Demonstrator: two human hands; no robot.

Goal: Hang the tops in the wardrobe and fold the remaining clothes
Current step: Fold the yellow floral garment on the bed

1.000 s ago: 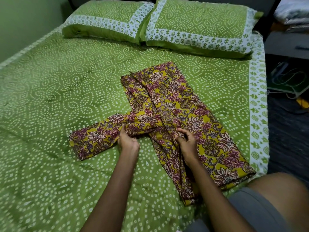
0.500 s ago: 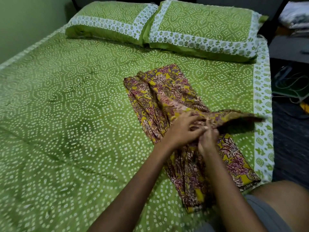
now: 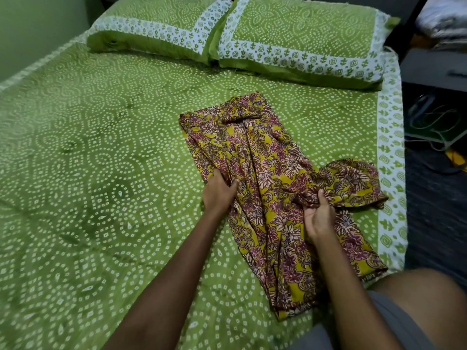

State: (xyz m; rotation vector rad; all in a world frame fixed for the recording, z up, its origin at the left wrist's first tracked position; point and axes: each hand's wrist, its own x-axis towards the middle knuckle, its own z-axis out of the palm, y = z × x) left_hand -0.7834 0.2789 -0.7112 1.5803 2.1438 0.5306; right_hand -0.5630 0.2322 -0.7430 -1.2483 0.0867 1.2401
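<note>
Green bedding with white dotted swirls covers the bed (image 3: 101, 173), and two matching pillows (image 3: 290, 39) sit side by side at its head. On the right half of the bed lies a mustard-yellow garment (image 3: 260, 173) with a maroon flower print, laid lengthwise and partly folded. One part of it, maybe a sleeve, is flipped out toward the white border at the bed's right edge. The left hand (image 3: 219, 193) rests on the garment's left edge, fingers curled into a fold of the cloth. The right hand (image 3: 319, 215) pinches bunched fabric where the flipped part meets the body, thumb on top. Beyond the bed on the right, some cables (image 3: 439, 122) lie on the dark floor.
</note>
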